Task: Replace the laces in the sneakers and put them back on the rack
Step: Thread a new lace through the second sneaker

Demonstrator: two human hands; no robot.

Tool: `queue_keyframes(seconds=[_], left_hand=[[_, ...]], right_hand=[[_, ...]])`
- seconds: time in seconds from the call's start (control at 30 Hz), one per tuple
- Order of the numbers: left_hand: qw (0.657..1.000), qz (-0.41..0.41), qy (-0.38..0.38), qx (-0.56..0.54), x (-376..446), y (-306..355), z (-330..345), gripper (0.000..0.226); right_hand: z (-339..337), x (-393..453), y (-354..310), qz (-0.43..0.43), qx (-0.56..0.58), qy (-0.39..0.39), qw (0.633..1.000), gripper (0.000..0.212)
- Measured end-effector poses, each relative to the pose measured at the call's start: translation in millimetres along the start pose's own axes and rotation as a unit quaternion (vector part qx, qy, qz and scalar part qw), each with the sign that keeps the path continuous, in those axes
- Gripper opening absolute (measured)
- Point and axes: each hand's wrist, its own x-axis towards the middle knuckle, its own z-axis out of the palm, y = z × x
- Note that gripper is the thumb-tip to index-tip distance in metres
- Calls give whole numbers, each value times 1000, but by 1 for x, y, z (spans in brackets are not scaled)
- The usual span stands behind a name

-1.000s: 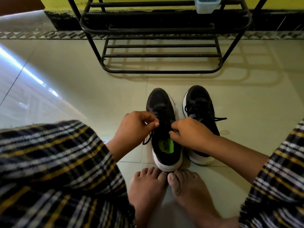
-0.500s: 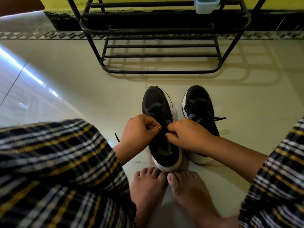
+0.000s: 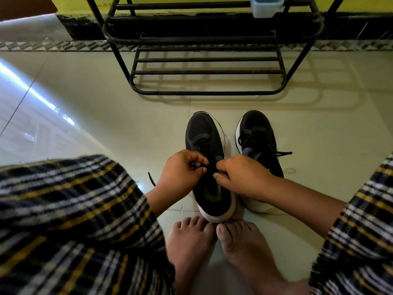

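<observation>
2 black sneakers with white soles sit side by side on the pale floor tiles (image 3: 106, 107), toes pointing at the rack (image 3: 204, 39). The left sneaker (image 3: 207, 137) is just in front of 2 bare feet (image 3: 191, 243), and its heel touches the toes. Inside it you can see a green insole (image 3: 210, 191).

Both hands are over the middle of this shoe. The left hand (image 3: 180, 173) has its fingers curled and pinches the black lace (image 3: 198, 166) between thumb and fingertip. The right hand (image 3: 240, 175) is curled too and pinches the lace from the other side. One loose lace end (image 3: 151, 178) pokes out on the floor just left of the left wrist.

The right sneaker (image 3: 258, 133) stands just beside the first one. Its own lace is in place, and one end (image 3: 282, 153) trails out to the right on the floor. The right forearm covers its back part.

The black metal rack stands against the yellow wall, well apart from the shoes. Its low shelves are bars. A small light blue tub (image 3: 266, 7) hangs up near the top of the rack; there is something dark in it, but I cannot tell what.

Checked sleeves (image 3: 74, 209) fill the bottom corners.
</observation>
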Motion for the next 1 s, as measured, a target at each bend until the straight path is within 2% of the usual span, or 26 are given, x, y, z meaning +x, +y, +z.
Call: queue_keyframes(seconds=[0.13,0.27,0.43,0.53,0.73,0.8,0.9,1.0], left_hand=[[999,2,42,31,2,0,0,8],[998,12,51,47,2,0,1,2],[1000,-4,24,-11,-1,1,3,13],[997,-39,18,-72,0,4,3,26],[991,-74,10,-108,4,5,2,28],[989,-85,11,-119,4,5,2,26],[989,-87,11,-123,5,5,2,26],[992,-79,6,-102,7,5,3,25]], right_hand=[[1,1,-1,-4,-1,4,1000,34],[0,1,-2,-4,-3,3,1000,36],[0,1,-2,1,-3,0,1000,37],[1,1,-3,1,-9,-3,1000,28],[2,0,-3,-1,-15,7,1000,25],[4,2,1,16,45,18,999,24],[6,8,6,73,233,67,967,12],[9,16,7,82,286,100,950,3]])
